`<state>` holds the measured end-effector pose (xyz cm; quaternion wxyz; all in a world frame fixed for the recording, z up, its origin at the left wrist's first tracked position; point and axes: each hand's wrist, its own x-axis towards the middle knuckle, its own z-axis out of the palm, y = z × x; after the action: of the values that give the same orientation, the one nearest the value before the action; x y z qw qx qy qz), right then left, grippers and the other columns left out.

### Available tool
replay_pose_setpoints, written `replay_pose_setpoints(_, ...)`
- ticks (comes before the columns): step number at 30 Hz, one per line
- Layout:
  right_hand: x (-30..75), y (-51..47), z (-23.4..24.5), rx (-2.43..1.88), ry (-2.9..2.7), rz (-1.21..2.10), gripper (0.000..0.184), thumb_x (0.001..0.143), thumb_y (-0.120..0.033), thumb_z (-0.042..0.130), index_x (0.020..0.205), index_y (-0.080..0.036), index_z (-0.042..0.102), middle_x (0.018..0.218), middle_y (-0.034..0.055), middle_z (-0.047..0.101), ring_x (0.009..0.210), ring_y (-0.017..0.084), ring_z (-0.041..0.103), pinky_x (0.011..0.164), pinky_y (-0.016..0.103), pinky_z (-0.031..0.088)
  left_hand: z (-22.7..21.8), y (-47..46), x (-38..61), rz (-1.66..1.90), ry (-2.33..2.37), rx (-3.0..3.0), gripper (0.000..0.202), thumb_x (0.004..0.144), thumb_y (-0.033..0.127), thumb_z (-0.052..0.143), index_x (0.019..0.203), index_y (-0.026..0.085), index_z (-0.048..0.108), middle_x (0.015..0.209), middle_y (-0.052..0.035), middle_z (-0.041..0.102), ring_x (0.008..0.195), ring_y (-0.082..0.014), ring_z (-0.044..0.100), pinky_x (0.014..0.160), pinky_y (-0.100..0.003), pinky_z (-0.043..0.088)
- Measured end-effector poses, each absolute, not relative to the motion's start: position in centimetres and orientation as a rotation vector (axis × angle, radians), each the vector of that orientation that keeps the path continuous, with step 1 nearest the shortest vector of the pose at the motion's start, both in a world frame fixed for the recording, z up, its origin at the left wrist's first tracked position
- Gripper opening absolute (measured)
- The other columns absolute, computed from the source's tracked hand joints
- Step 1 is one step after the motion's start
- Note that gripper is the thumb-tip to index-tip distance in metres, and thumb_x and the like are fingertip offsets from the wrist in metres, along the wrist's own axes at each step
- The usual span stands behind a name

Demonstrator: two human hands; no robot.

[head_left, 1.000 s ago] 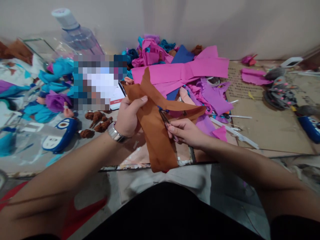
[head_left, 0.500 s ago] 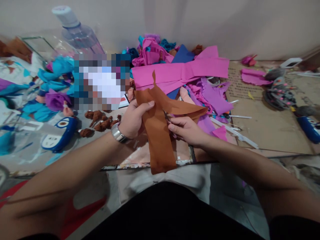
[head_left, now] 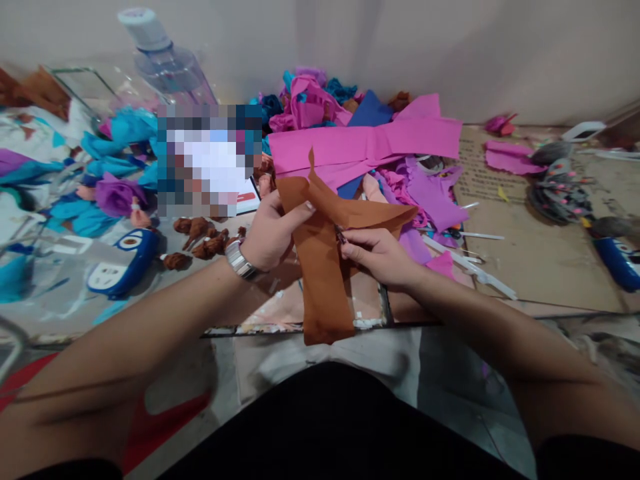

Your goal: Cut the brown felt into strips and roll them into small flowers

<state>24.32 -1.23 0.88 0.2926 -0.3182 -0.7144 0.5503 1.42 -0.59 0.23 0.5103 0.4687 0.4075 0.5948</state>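
A wide flat sheet of brown cardboard (head_left: pixel 540 247) covered the right part of the floor, its far corner cut off by the frame edge. On it lay a long band of bright pink crepe paper (head_left: pixel 370 148), spread across a heap of pink, purple and blue scraps (head_left: pixel 320 103) whose lower layers could not be made out. To the left sat a clear plastic water bottle with a pale cap (head_left: pixel 165 57), its lower half hidden behind a blurred patch. Turquoise paper flowers (head_left: pixel 115 140) lay below it, smeared at the edge of the view, next to a blue-and-white plastic case (head_left: pixel 117 267).

In the middle, a long strip of rust-brown crepe paper (head_left: pixel 325 280) hung from both hands, in front of the person's lap and above the floor's edge; one branch of it slanted off to the right over the pink scraps. The left hand (head_left: pixel 273 233), with a silver metal wristwatch (head_left: pixel 239 260) on it, gripped the strip near its top, thumb pressed across the front, fingers tucked behind and out of sight. The right hand (head_left: pixel 383 257) was curled tight, pinching the strip's right edge. A small dark tool (head_left: pixel 341 237) poked out by its fingertips, mostly covered; what it was could not be told. Small brown twisted paper buds (head_left: pixel 203 240) lay just left of the left wrist.
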Motion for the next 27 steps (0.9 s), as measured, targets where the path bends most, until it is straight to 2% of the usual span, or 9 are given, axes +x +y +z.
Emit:
replay_pose_setpoints(3,24.6,-0.8,0.5,-0.856,-2.023,1.244,0.031,0.1,-0.048,0.068,0.098,-0.017,0.075,0.092,0.0019,0.071,0.085,0.017,0.063,0.081,0.026,0.046,0.0,-0.1,1.2,1.5,0.967,1.253,0.053,0.076,0.058,0.09,0.111,0.025,0.069,0.107,-0.0062,0.072,0.104,-0.0286,0.073,0.093,-0.043,0.062)
replay_pose_setpoints(6,24.9,-0.3,0.0,-0.855,-2.168,0.928,0.032,0.099,-0.047,0.071,0.091,-0.016,0.075,0.076,-0.0003,0.065,0.072,0.015,0.058,0.072,0.026,0.042,-0.3,0.9,0.6,1.587,0.951,1.535,0.067,0.077,0.066,0.086,0.127,0.029,0.061,0.118,-0.0068,0.067,0.115,-0.0295,0.07,0.095,-0.042,0.061)
replay_pose_setpoints(8,25.1,-0.2,-0.1,-0.838,-2.204,0.862,0.033,0.101,-0.047,0.068,0.089,-0.017,0.074,0.075,0.0001,0.066,0.07,0.015,0.057,0.071,0.026,0.041,-0.3,1.4,0.1,1.627,0.947,1.757,0.075,0.079,0.068,0.084,0.138,0.033,0.052,0.125,-0.0079,0.063,0.12,-0.0294,0.067,0.097,-0.042,0.06)
replay_pose_setpoints(11,25.1,-0.3,0.1,-0.838,-2.201,0.904,0.035,0.103,-0.047,0.062,0.089,-0.017,0.073,0.08,0.0016,0.069,0.074,0.016,0.059,0.074,0.027,0.044,-0.1,1.9,-0.4,1.625,0.894,2.014,0.079,0.083,0.067,0.078,0.146,0.036,0.042,0.128,-0.0089,0.059,0.122,-0.0305,0.065,0.098,-0.045,0.059)
replay_pose_setpoints(13,25.0,-0.4,0.3,-0.851,-2.169,0.977,0.035,0.104,-0.047,0.061,0.089,-0.017,0.073,0.081,0.0015,0.069,0.076,0.016,0.059,0.075,0.027,0.045,0.2,1.9,-0.7,1.615,0.864,2.118,0.075,0.086,0.066,0.075,0.147,0.037,0.041,0.125,-0.0084,0.058,0.12,-0.0305,0.065,0.098,-0.047,0.058)
replay_pose_setpoints(20,24.6,-0.8,1.1,-0.906,-1.944,1.279,0.029,0.099,-0.044,0.065,0.094,-0.017,0.074,0.088,0.0029,0.071,0.083,0.017,0.061,0.079,0.028,0.049,0.8,2.0,-0.9,1.652,0.854,2.185,0.062,0.093,0.055,0.073,0.142,0.031,0.045,0.111,-0.0057,0.057,0.1,-0.0193,0.062,0.086,-0.041,0.056)
replay_pose_setpoints(23,24.5,-0.9,1.4,-0.925,-1.884,1.349,0.029,0.098,-0.044,0.066,0.091,-0.016,0.073,0.085,0.0024,0.069,0.078,0.016,0.058,0.076,0.028,0.048,1.2,2.0,-1.1,1.64,0.856,2.163,0.053,0.095,0.049,0.07,0.141,0.033,0.048,0.103,-0.0042,0.058,0.095,-0.019,0.064,0.084,-0.042,0.056)
replay_pose_setpoints(25,24.5,-0.9,1.5,-0.921,-1.866,1.369,0.029,0.097,-0.043,0.066,0.089,-0.016,0.072,0.082,0.0017,0.066,0.076,0.015,0.055,0.074,0.027,0.046,1.6,2.0,-1.4,1.692,0.784,2.185,0.052,0.091,0.044,0.073,0.138,0.034,0.054,0.099,-0.0031,0.059,0.09,-0.0196,0.065,0.082,-0.043,0.056)
replay_pose_setpoints(27,24.4,-0.9,1.5,-0.912,-1.854,1.392,0.029,0.097,-0.043,0.066,0.088,-0.016,0.071,0.08,0.0008,0.063,0.073,0.013,0.052,0.07,0.026,0.043,2.0,1.9,-1.8,1.639,0.826,2.247,0.049,0.09,0.039,0.074,0.136,0.031,0.058,0.101,-0.0032,0.064,0.094,-0.02,0.066,0.085,-0.043,0.057)
